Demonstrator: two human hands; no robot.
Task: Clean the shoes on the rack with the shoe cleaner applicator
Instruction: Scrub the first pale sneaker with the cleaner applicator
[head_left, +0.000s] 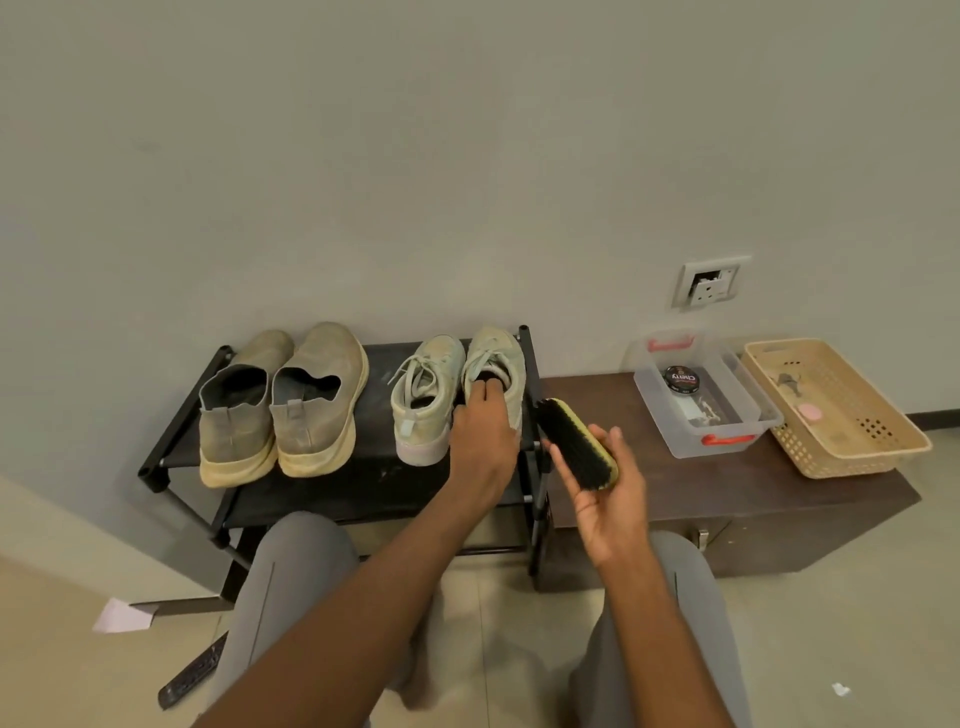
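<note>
While the left hand (483, 431) reaches across to the rack (374, 467), its fingers (485, 389) dip into the opening of the far-right sneaker (496, 364), curled over the collar and gripping it; the shoe sits flat on the top shelf. Right hand (608, 499) is palm-up, just right of the rack's edge, fingers and thumb wrapped around a shoe brush (576, 444) with black bristles facing the camera and a yellow back; the brush tilts up and to the left, its tip near the gripped sneaker, not touching as far as can be told. Second pale laced sneaker (423, 400) stands just left of the gripped one, heels near. Well to the left on the same shelf, a pair of tan slip-on shoes (283, 400) side by side, soles dusty. Right of the rack, a dark brown table (649, 493) carries a clear plastic box (706, 410) with red latches holding a round polish tin (680, 378), and beside it on the right a beige woven basket (836, 410). Grey-trousered knees at the near edge.
</note>
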